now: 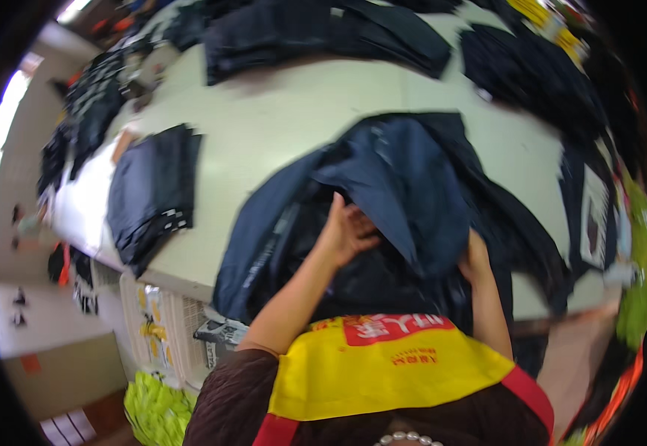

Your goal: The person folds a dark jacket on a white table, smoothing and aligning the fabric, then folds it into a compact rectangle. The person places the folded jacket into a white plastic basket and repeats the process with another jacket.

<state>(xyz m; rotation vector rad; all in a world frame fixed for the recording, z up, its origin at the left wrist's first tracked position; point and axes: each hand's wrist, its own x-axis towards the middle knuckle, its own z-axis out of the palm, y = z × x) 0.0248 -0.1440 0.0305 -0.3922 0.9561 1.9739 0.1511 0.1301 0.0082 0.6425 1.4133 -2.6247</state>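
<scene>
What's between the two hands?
Dark garment: black part nearer the left hand, blue flap nearer the right hand. Shows in head view.

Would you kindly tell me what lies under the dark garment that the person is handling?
The pale tabletop shows around the dark garment and appears to run beneath it. Anything else underneath is covered, and the right hand is partly hidden by the garment.

Yellow apron (368,379), brown sleeves (236,383), white beads (411,436)
</scene>
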